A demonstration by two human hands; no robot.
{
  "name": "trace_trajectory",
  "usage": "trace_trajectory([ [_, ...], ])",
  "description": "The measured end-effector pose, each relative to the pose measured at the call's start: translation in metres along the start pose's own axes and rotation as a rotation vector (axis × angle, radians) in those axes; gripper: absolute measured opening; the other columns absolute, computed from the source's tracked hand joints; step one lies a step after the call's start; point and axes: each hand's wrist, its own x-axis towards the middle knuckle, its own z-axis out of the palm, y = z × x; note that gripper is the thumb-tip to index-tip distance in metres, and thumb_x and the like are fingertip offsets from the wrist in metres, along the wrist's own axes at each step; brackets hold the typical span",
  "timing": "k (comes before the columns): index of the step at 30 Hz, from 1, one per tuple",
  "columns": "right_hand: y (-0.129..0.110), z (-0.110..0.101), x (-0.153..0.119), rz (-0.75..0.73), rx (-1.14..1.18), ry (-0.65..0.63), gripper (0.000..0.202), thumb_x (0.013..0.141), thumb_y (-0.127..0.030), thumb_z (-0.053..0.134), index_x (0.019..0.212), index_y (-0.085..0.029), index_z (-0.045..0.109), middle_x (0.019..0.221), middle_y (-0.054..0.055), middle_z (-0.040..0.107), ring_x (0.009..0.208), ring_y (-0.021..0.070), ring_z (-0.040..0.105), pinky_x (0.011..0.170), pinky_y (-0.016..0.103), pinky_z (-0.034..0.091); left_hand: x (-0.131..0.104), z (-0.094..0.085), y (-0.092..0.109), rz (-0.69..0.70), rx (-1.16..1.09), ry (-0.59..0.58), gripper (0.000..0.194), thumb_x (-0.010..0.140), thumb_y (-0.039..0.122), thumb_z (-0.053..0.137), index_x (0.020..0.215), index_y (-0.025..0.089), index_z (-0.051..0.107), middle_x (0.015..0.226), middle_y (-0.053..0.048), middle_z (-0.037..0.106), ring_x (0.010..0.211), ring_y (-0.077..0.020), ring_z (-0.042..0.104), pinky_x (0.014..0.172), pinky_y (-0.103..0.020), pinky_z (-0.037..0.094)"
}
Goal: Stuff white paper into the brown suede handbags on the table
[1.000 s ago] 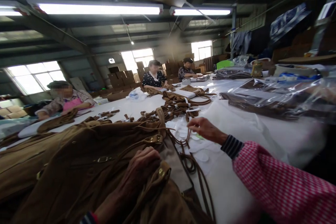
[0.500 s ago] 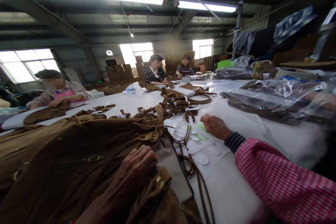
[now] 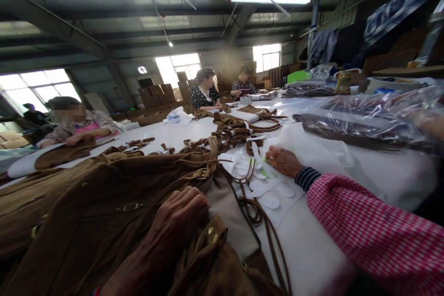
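Observation:
A large brown fabric bag (image 3: 100, 189) with buckles, thin cords and a grey lining panel spreads across the near left. My left hand (image 3: 182, 210) lies over its edge, fingers curled into the fabric and their tips hidden. Farther right, my right hand (image 3: 284, 161) is closed, knuckles up, at the edge of white loop-shaped plastic ties (image 3: 269, 200) with a few green marks between them. Whatever its fingertips pinch is hidden. Long brown cords (image 3: 274, 240) trail from the bag onto the table beside the ties.
Bundled brown straps (image 3: 229, 136) with white ties lie beyond the bag. Clear-wrapped brown goods (image 3: 350, 127) sit at right behind a rumpled white sheet (image 3: 314, 143). Three co-workers occupy the far side, one at left handling a brown piece (image 3: 60, 155) on the white table (image 3: 163, 135).
The camera view has shifted slightly. Both hands stay in nearly the same places, the left on the bag and the right at the white ties.

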Motion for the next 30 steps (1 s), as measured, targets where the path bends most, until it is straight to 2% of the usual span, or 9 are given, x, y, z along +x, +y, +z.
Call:
trace_trajectory([
  [3, -0.001, -0.005, -0.005, 0.021, -0.006, 0.054, 0.027, 0.100, -0.016, 0.046, 0.088, -0.016, 0.071, 0.104, 0.010, 0.065, 0.093, 0.0196, 0.062, 0.075, 0.029, 0.037, 0.005, -0.011, -0.001, 0.081, 0.025, -0.086, 0.033, 0.108, 0.027, 0.039, 0.086, 0.021, 0.062, 0.088, 0.000, 0.064, 0.079, -0.0152, 0.052, 0.074, -0.033, 0.033],
  [8, -0.002, -0.016, -0.014, -0.059, -0.151, 0.198, 0.023, 0.091, -0.004, 0.047, 0.092, -0.012, 0.069, 0.106, 0.018, 0.066, 0.098, 0.0261, 0.061, 0.072, 0.033, 0.036, 0.010, -0.021, -0.001, 0.076, 0.018, -0.193, 0.028, 0.108, 0.027, 0.042, 0.091, 0.021, 0.064, 0.084, 0.000, 0.062, 0.082, -0.0156, 0.051, 0.074, -0.032, 0.032],
  [10, -0.006, -0.023, -0.017, 0.028, -0.028, 0.245, 0.017, 0.090, -0.009, 0.051, 0.091, -0.013, 0.068, 0.097, 0.016, 0.069, 0.089, 0.0243, 0.063, 0.071, 0.033, 0.038, 0.011, -0.024, 0.000, 0.060, -0.002, -0.214, 0.029, 0.108, 0.030, 0.041, 0.094, 0.021, 0.065, 0.085, 0.000, 0.063, 0.082, -0.0153, 0.052, 0.075, -0.031, 0.033],
  [12, -0.016, -0.032, -0.019, 0.114, 0.276, 0.258, 0.010, 0.087, -0.014, 0.057, 0.083, -0.015, 0.067, 0.082, 0.009, 0.070, 0.076, 0.0200, 0.063, 0.067, 0.030, 0.040, 0.012, -0.027, 0.002, 0.050, -0.017, -0.245, 0.030, 0.108, 0.032, 0.042, 0.096, 0.022, 0.067, 0.087, -0.001, 0.065, 0.084, -0.0154, 0.053, 0.075, -0.031, 0.034],
  [14, -0.037, -0.041, -0.023, 0.138, 0.723, 0.161, 0.006, 0.081, -0.017, 0.062, 0.076, -0.016, 0.065, 0.069, 0.003, 0.068, 0.062, 0.0150, 0.060, 0.058, 0.025, 0.040, 0.015, -0.031, 0.005, 0.064, -0.013, -0.306, 0.030, 0.108, 0.034, 0.042, 0.098, 0.023, 0.067, 0.091, -0.001, 0.067, 0.086, -0.0159, 0.054, 0.077, -0.032, 0.034],
  [16, -0.067, -0.048, -0.028, 0.113, 1.159, -0.043, 0.004, 0.077, -0.019, 0.063, 0.074, -0.016, 0.064, 0.064, 0.001, 0.068, 0.052, 0.0114, 0.057, 0.047, 0.021, 0.035, 0.018, -0.037, 0.009, 0.092, 0.038, -0.373, 0.028, 0.109, 0.034, 0.041, 0.099, 0.023, 0.066, 0.094, 0.000, 0.067, 0.089, -0.0166, 0.054, 0.078, -0.034, 0.032],
  [19, -0.121, -0.044, -0.033, 0.067, 1.501, -0.333, 0.003, 0.073, -0.019, 0.063, 0.072, -0.016, 0.063, 0.067, 0.003, 0.072, 0.047, 0.0100, 0.057, 0.039, 0.018, 0.031, 0.027, -0.047, 0.015, 0.130, 0.160, -0.443, 0.027, 0.109, 0.035, 0.042, 0.098, 0.023, 0.064, 0.094, 0.001, 0.067, 0.090, -0.0178, 0.054, 0.078, -0.036, 0.028],
  [24, -0.177, -0.008, -0.034, 0.243, 1.503, -0.439, 0.010, 0.069, -0.012, 0.058, 0.060, -0.016, 0.060, 0.059, 0.002, 0.069, 0.041, 0.0100, 0.055, 0.035, 0.017, 0.031, 0.044, -0.064, 0.014, 0.128, 0.243, -0.570, 0.028, 0.108, 0.040, 0.042, 0.096, 0.025, 0.063, 0.094, 0.001, 0.065, 0.091, -0.0195, 0.052, 0.079, -0.036, 0.027],
  [30, -0.182, 0.009, -0.035, 0.296, 1.436, -0.393, 0.014, 0.070, -0.013, 0.057, 0.058, -0.017, 0.060, 0.048, 0.001, 0.063, 0.036, 0.0104, 0.053, 0.033, 0.017, 0.032, 0.048, -0.061, 0.011, 0.109, 0.319, -0.688, 0.028, 0.107, 0.041, 0.040, 0.105, 0.029, 0.065, 0.088, -0.001, 0.062, 0.087, -0.0204, 0.051, 0.074, -0.037, 0.029],
])
